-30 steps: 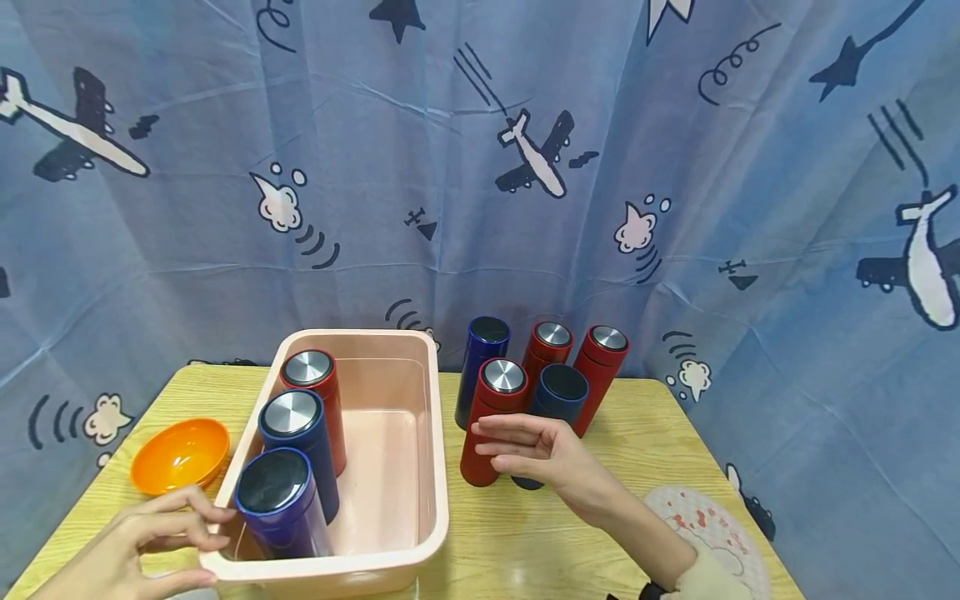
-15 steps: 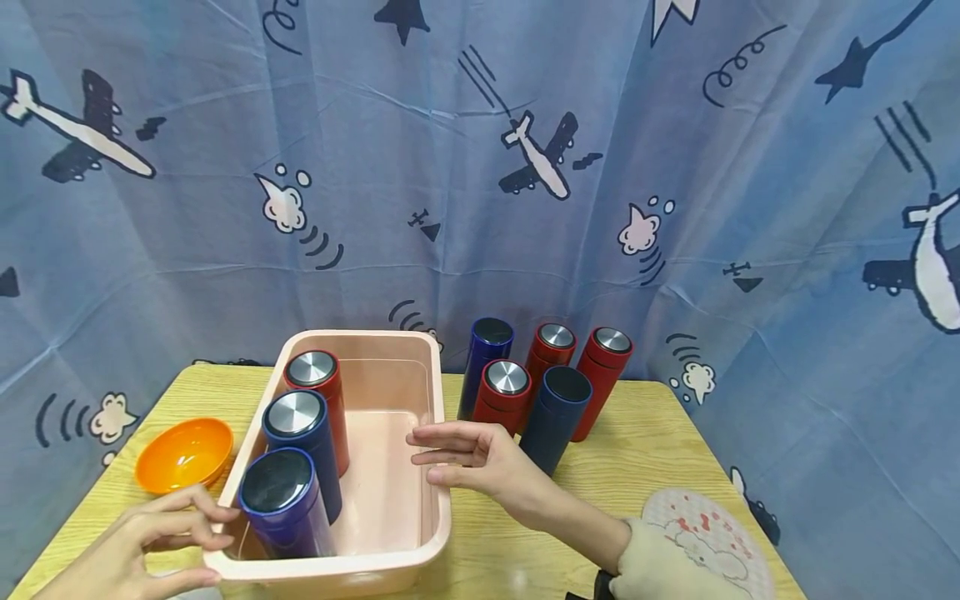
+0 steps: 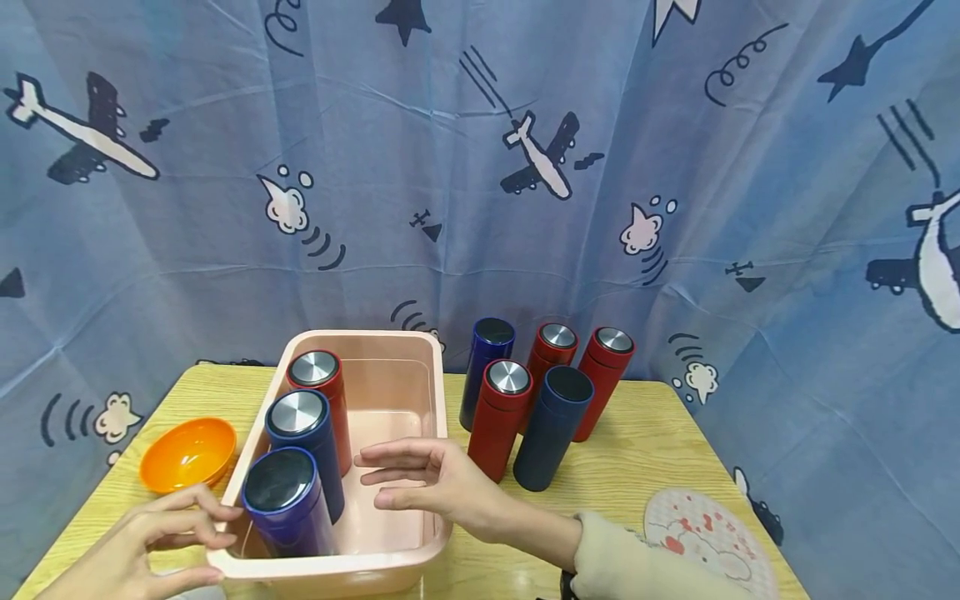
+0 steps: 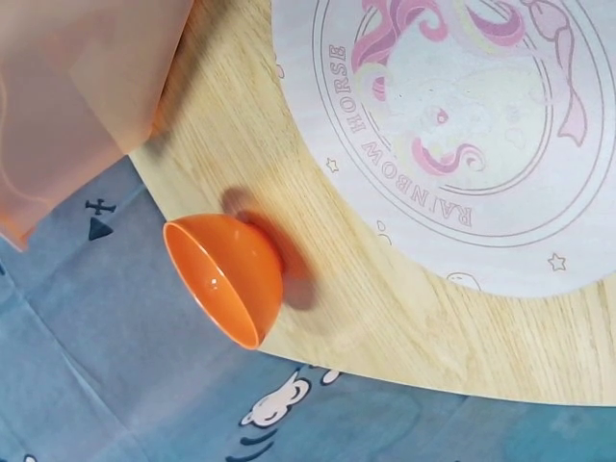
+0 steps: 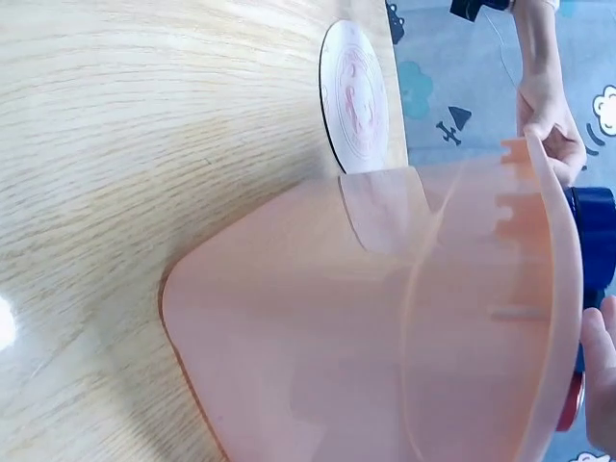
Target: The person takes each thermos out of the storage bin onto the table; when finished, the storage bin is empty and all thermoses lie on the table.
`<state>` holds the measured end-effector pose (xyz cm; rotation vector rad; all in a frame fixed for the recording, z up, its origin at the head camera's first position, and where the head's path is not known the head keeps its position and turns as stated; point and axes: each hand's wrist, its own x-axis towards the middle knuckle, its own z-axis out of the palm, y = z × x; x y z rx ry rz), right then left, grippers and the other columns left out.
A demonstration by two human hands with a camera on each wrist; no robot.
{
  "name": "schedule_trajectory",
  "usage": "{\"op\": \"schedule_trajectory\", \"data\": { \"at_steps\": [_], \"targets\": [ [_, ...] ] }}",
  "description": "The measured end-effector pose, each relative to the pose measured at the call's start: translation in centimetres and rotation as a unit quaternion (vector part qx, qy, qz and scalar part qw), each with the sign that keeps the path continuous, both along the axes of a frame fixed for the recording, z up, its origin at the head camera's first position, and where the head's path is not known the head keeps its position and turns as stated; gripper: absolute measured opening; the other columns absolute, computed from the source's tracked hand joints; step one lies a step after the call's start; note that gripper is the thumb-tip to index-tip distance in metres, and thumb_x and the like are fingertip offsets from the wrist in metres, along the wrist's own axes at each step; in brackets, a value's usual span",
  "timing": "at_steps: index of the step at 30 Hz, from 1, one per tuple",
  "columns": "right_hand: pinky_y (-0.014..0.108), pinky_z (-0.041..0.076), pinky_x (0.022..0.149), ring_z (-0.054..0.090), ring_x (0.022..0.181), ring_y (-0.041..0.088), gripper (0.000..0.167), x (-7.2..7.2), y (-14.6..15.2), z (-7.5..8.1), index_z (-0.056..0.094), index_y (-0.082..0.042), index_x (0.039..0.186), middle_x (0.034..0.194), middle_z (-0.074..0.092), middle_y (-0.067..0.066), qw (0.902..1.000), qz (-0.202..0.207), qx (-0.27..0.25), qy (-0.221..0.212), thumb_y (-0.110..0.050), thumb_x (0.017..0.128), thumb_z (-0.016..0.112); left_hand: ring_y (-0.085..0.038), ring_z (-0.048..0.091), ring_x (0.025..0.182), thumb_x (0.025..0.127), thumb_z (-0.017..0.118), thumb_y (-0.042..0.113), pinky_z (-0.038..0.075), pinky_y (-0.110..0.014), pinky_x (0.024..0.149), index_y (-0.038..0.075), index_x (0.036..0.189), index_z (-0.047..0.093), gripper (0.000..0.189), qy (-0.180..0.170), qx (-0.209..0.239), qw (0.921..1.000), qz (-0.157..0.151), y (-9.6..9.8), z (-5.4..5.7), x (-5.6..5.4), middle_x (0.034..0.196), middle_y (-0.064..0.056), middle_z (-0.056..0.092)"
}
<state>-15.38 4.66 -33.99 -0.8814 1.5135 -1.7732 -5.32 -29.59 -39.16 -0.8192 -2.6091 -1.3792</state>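
Observation:
With fingers and thumb, my left hand (image 3: 153,542) grips the near left corner of a pale pink plastic bin (image 3: 437,400). Along the bin's left side stand a red thermos (image 3: 333,408), a dark blue thermos (image 3: 318,450) and a shiny blue thermos (image 3: 300,521). My right hand (image 3: 442,487) reaches over the bin's right rim, fingers extended and holding nothing, to the right of the blue thermoses. In the right wrist view the bin's outer wall (image 5: 385,318) fills the middle, and part of the right hand (image 5: 602,385) shows at the edge.
Right of the bin stand more thermoses: a red one (image 3: 498,425) in front, a dark blue one (image 3: 551,433) and several behind. An orange bowl (image 3: 187,454) sits left of the bin. Round printed mats lie on the table, one at right (image 3: 708,533) and one in the left wrist view (image 4: 327,183).
My right hand has moved left, from in front of the standing thermoses to over the bin, with its fingers still extended. The left hand has stayed on the bin's corner.

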Motion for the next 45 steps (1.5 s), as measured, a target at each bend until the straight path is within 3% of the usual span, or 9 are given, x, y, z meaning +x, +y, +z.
{"op": "schedule_trajectory", "data": {
  "at_steps": [9,14,17,21,26,32,41,45],
  "targets": [
    [0.034,0.051,0.092,0.056,0.120,0.027,0.045,0.4,-2.0,-0.8,0.053,0.007,0.130,0.132,0.053,0.025,0.9991,0.005,-0.036,-0.021,0.008,0.087,0.063,-0.003,0.060,0.095,0.079,0.072,-0.006,0.055,-0.018,0.069,0.017,0.097,0.071,0.029,-0.007,-0.010,0.9999,0.005,-0.1,0.1,-0.1,0.105,0.004,0.059],
    [0.033,0.050,0.092,0.052,0.124,0.030,0.047,0.5,-3.1,-1.4,0.051,0.009,0.131,0.134,0.052,0.023,0.9989,0.005,-0.036,-0.029,0.012,0.086,0.062,-0.001,0.059,0.094,0.083,0.071,0.000,0.056,-0.020,0.069,0.018,0.096,0.071,0.023,-0.048,-0.030,0.9980,0.026,-0.1,0.2,-0.1,0.105,0.006,0.059],
    [0.035,0.048,0.097,0.053,0.123,0.029,0.048,0.6,-3.6,-1.6,0.052,0.008,0.130,0.132,0.055,0.020,0.9995,-0.001,-0.031,-0.008,0.014,0.084,0.063,0.000,0.058,0.094,0.084,0.071,0.002,0.056,-0.020,0.069,0.020,0.095,0.071,0.021,-0.061,-0.039,0.9968,0.034,-0.1,0.2,-0.1,0.105,0.007,0.059],
    [0.036,0.045,0.100,0.056,0.119,0.020,0.052,0.6,-4.2,-1.8,0.053,0.005,0.131,0.132,0.057,0.016,0.9997,-0.012,-0.018,0.013,0.017,0.081,0.065,-0.001,0.058,0.094,0.083,0.071,0.001,0.055,-0.018,0.070,0.019,0.095,0.071,0.022,-0.054,-0.035,0.9975,0.031,-0.1,0.1,-0.1,0.105,0.006,0.059],
    [0.027,0.045,0.099,0.057,0.117,0.008,0.055,0.4,-4.9,-1.7,0.055,0.000,0.132,0.132,0.058,0.008,0.9996,-0.016,-0.002,0.024,0.016,0.081,0.066,-0.001,0.058,0.095,0.082,0.072,-0.001,0.055,-0.019,0.070,0.018,0.097,0.072,0.024,-0.037,-0.029,0.9985,0.026,-0.2,0.1,0.0,0.105,0.006,0.059],
    [0.023,0.045,0.097,0.052,0.120,0.004,0.059,0.0,-5.7,-1.8,0.053,-0.009,0.136,0.135,0.056,-0.005,0.9991,0.013,0.010,0.038,0.009,0.083,0.068,-0.002,0.058,0.094,0.083,0.070,-0.001,0.054,-0.018,0.070,0.018,0.098,0.072,0.024,-0.046,-0.027,0.9984,0.019,-0.3,-0.1,-0.1,0.105,0.007,0.058],
    [0.021,0.045,0.096,0.051,0.119,0.001,0.064,-0.1,-6.8,-2.2,0.051,-0.014,0.139,0.133,0.055,-0.011,0.9985,0.021,0.034,0.038,0.009,0.082,0.069,-0.003,0.057,0.093,0.083,0.069,-0.002,0.055,-0.019,0.070,0.017,0.098,0.071,0.025,-0.054,-0.012,0.9984,0.011,-0.5,-0.3,-0.1,0.104,0.008,0.056],
    [0.020,0.045,0.096,0.051,0.120,0.002,0.064,-0.1,-7.1,-2.2,0.050,-0.016,0.139,0.134,0.055,-0.010,0.9975,0.032,0.041,0.048,0.008,0.083,0.069,-0.003,0.057,0.093,0.080,0.072,-0.005,0.055,-0.018,0.071,0.017,0.098,0.071,0.029,-0.022,0.001,0.9998,0.002,-0.3,-0.4,-0.1,0.104,0.007,0.056]
  ]
}}
